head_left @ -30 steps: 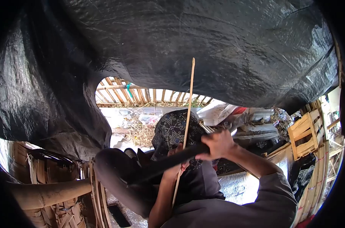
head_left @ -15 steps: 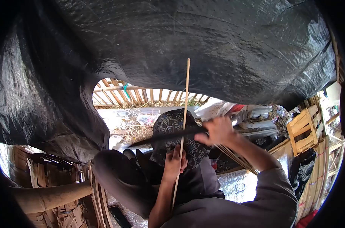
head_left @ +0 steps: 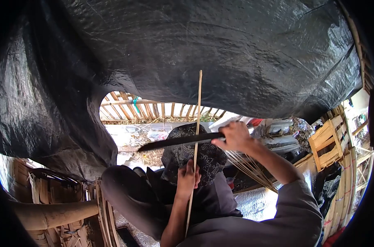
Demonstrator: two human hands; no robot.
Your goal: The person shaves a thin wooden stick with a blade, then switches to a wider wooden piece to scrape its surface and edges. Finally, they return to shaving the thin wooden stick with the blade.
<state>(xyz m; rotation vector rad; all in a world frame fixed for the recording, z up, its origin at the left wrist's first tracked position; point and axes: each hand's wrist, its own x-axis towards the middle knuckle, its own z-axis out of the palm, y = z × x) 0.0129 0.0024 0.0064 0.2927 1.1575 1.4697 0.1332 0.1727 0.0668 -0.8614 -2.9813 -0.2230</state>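
Note:
My left hand (head_left: 188, 181) is wrapped round a thin pale bamboo stick (head_left: 198, 94), held nearly upright in front of my body. Its lower end runs down along my forearm, while the tip stands out against the black sheet. In my right hand (head_left: 236, 138) is the handle of a long dark machete (head_left: 170, 142), whose blade points left. The blade crosses the stick a little above my left fingers. Under both lies a dark patterned cloth (head_left: 211, 164) spread over my lap.
Black plastic sheeting (head_left: 220, 53) hangs over the top and left. Thin bamboo strips (head_left: 253, 166) fan out below my right forearm. A wooden crate (head_left: 326, 142) stands at right, a thick bamboo pole (head_left: 55, 214) at lower left. A slatted bamboo fence (head_left: 154, 108) is ahead.
The machete blade, blurred before, now shows sharply and lies at a slightly different tilt across the stick. The stick's tip sits slightly lower and further left in view. Both grips are unchanged.

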